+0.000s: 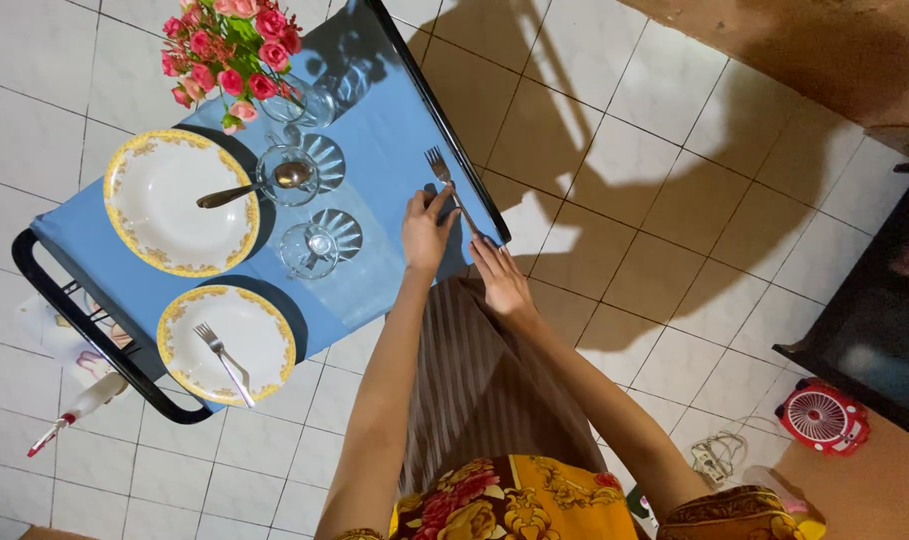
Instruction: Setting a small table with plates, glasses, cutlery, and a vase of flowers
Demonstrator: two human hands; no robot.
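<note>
Head view looking down on a small table [394,130] with a blue top and black frame; both hands at its near right edge. Left hand [426,228] rests flat-ish on the blue top, fingers loosely spread, thumb and forefinger touching the handle of a silver fork [444,178] — light pinch, not a full grasp. Right hand [498,280] sits just beside the left, at the table corner, fingers extended and nearly straight, fingertips on the lower end of the same fork handle; cannot tell if it grips or only touches. Fork lies on the blue top along the table's edge, tines pointing away from the hands, handle running back between the two hands.

Left of the left hand, near: an upturned clear glass [314,247]. Further beyond it, a second clear glass [290,176] with a spoon [256,185] resting across it, spoon handle reaching over a white plate with gold rim [134,160]. Well to the left of the hands, nearer the person, a second gold-rimmed plate [179,340] with another fork [224,362] lying on it. Far from the hands at the table's far end, pink flowers [229,50] in a clear vase [309,100].

Floor of white tiles [614,180] under everything, strong shadows on it. Right of the right hand, well apart, a small red fan [822,415] on the floor
</note>
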